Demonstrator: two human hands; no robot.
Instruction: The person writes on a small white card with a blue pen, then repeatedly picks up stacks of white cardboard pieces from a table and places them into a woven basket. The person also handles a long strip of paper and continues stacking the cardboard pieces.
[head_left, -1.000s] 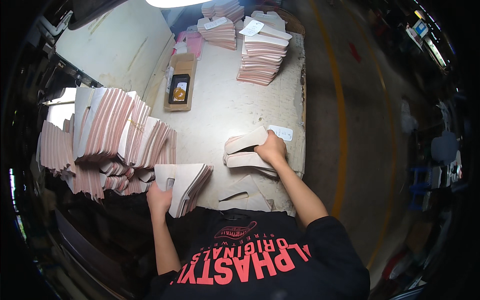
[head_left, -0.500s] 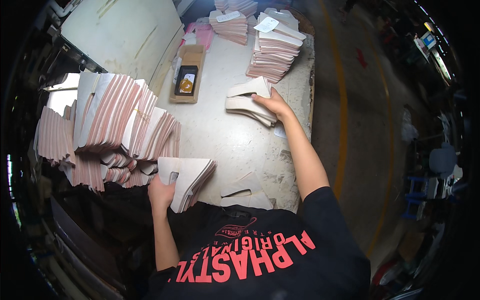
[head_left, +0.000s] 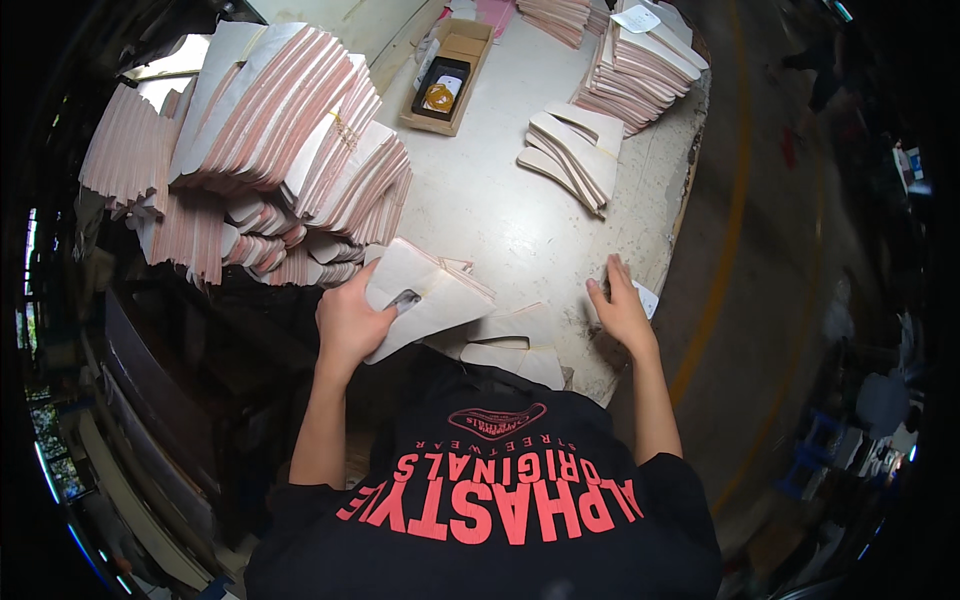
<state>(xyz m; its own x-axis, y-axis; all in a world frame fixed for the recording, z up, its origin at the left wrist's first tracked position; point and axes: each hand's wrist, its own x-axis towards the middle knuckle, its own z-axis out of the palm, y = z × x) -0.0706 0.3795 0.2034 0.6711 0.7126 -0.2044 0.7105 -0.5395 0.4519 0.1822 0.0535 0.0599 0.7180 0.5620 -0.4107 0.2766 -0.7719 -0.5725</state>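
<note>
My left hand [head_left: 350, 318] grips a bundle of flat white cut pieces with pinkish edges [head_left: 425, 290], tilted over the near left edge of the table. Its fingers wrap round one end, partly hidden, and the bundle has a slot-like opening near my thumb. My right hand [head_left: 622, 310] is held over the right side of the table, fingers stretched out and nothing in it. Beside it lies a small white label [head_left: 645, 298]. Farther up rests a small stack of white notched pieces [head_left: 580, 155]. A few similar pieces [head_left: 535, 362] lie close to my shirt.
Large piles of white and pink cut pieces [head_left: 265, 120] stand along the left. A taller stack [head_left: 635, 80] with a label on top is at the far right. An open cardboard box [head_left: 463, 60] holds a black tray with a yellow roll. An aisle runs beyond the table's right edge.
My right hand has let go of the small notched stack, leaving it on the table, and drawn back nearer me. The bundle in my left hand has tilted flatter. The whole view has shifted.
</note>
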